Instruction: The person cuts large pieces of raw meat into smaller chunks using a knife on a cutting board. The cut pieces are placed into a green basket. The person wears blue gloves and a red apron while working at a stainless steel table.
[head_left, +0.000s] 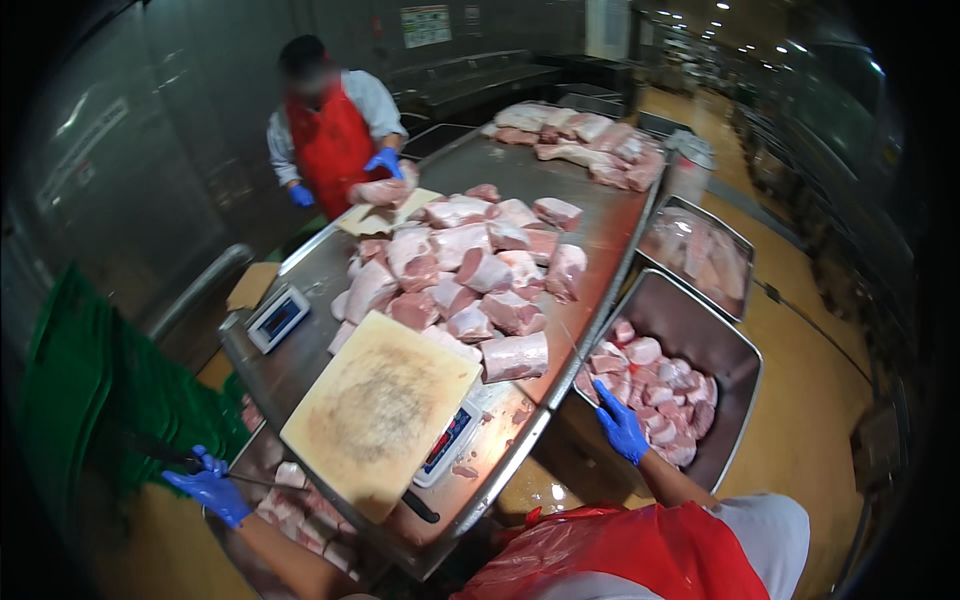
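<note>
At lower left, my left hand (212,492) grips a black-handled metal rod (264,482) over a bin of meat pieces (300,515). My right hand (622,430) is at the rim of a steel bin (735,400) full of pink meat chunks (665,410), its fingers round what looks like a thin blade (578,352), hard to make out. Between my hands, a stained cutting board (380,400) rests partly over a scale (445,450), with a black knife handle (420,505) beside it. Many cut meat blocks (480,270) lie behind the board on the steel table (590,240).
A co-worker (325,140) in a red apron handles meat across the table. A second scale (277,318) sits at the left edge, green crates (90,390) beyond. Long slabs (580,140) lie at the far end; another bin (700,260) and floor (800,450) are on the right.
</note>
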